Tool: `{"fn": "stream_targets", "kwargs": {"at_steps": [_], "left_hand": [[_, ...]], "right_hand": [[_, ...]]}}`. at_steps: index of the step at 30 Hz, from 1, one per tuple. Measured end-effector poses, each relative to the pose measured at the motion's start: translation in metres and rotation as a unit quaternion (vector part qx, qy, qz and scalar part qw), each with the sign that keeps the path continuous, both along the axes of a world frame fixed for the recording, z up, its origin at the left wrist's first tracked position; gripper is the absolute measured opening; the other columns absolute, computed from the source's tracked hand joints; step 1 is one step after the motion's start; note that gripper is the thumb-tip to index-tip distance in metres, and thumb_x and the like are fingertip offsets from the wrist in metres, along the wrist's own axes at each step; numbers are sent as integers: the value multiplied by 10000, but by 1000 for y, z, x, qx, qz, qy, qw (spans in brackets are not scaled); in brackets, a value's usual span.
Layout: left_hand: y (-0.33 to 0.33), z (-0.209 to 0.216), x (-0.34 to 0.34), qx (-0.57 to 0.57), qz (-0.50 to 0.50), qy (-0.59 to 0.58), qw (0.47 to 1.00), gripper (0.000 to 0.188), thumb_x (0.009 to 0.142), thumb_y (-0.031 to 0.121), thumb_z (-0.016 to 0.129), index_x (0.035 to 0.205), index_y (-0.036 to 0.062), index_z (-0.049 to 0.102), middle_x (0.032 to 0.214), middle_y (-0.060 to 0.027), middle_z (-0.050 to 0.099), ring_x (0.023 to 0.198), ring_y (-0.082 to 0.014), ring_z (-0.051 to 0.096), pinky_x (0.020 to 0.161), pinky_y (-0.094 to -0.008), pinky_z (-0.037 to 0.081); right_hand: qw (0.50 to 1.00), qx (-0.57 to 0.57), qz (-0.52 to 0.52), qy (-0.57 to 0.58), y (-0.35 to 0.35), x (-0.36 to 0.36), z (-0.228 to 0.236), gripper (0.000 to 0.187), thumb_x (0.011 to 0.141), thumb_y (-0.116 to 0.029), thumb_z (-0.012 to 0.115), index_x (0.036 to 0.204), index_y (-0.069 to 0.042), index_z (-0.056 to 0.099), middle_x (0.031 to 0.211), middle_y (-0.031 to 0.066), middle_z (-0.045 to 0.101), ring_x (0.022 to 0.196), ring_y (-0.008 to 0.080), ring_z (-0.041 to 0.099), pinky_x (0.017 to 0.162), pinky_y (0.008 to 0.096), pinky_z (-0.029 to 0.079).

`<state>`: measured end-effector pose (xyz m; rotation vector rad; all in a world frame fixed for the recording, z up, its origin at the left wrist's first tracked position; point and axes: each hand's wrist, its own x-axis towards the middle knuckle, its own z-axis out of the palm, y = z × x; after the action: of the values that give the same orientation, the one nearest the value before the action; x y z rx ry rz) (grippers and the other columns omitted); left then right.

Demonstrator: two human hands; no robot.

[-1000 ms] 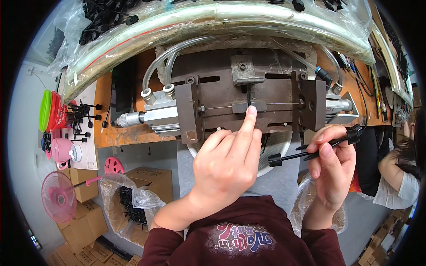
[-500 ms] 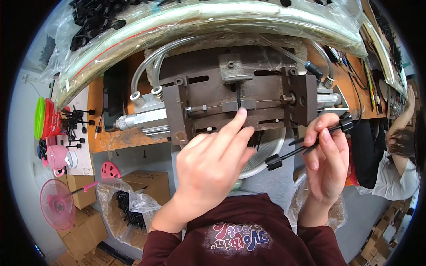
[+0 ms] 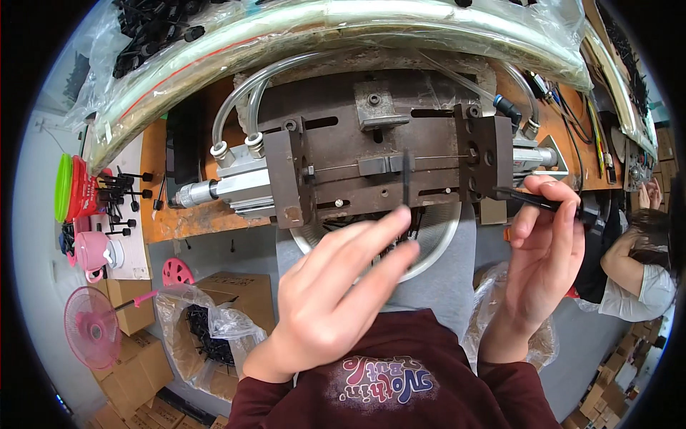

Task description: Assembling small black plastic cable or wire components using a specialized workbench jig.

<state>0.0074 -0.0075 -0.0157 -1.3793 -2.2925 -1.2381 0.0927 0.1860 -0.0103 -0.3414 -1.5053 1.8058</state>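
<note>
One slender black part (image 3: 529,199) was pinched between the thumb and fingers of the right hand (image 3: 547,247), just in front of the fixture's right end plate (image 3: 493,159). Its shaft was dark and matt, narrowing to a thin tip that pointed left past the fingers; the thicker end, beyond the fingers to the right, was blurred against a dark background, so its shape could not be made out.

The left hand (image 3: 332,297) was out over the white basket (image 3: 449,239), back upward, its index and middle fingers stretched out and apart; its thumb was hidden. Right above the index fingertip stood a black sliver (image 3: 406,179), upright and smeared by blur, with straight sides and an even dark tone. Whether it touched that fingertip could not be told.

Behind the sliver, a small grey block (image 3: 384,165) sat at the middle of the brown metal fixture (image 3: 336,150), with a thin rod reaching it from either side. Above the block was a bolted bracket (image 3: 381,111). More thin black pieces (image 3: 416,227) lay in the basket, partly covered by the left hand.
</note>
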Motion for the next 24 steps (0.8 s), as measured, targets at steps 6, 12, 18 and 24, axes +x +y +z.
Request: {"fn": "stream_targets", "kwargs": {"at_steps": [6,12,18,24], "left_hand": [[16,-25,-6,-64,65,79,993,286,642,14,752,921,0,691,1150,-133,672,831,-240,667,768,-341,536],[20,-19,-12,-92,76,89,989,277,657,33,761,925,13,692,1154,-114,679,730,-200,657,686,-305,517],[18,-14,-11,-122,73,51,989,293,657,46,772,939,23,698,1154,-111,682,715,-192,662,651,-286,501],[12,0,-2,68,-36,-141,987,376,643,78,843,991,25,711,1045,-126,711,816,-204,707,705,-284,561]], "right_hand": [[998,17,48,-28,-9,5,-4,196,926,-46,590,1100,45,588,1054,196,635,705,185,633,676,285,518],[999,23,33,1,-11,2,-2,172,921,-41,601,1057,4,506,1038,250,637,689,207,646,653,290,526],[963,260,-47,-48,-13,11,-5,247,836,-51,730,1034,-29,585,1070,165,623,773,211,657,692,310,553],[769,637,-20,-40,-11,15,-2,328,722,-8,755,1044,-20,693,1039,96,637,904,231,651,700,335,556]]}}
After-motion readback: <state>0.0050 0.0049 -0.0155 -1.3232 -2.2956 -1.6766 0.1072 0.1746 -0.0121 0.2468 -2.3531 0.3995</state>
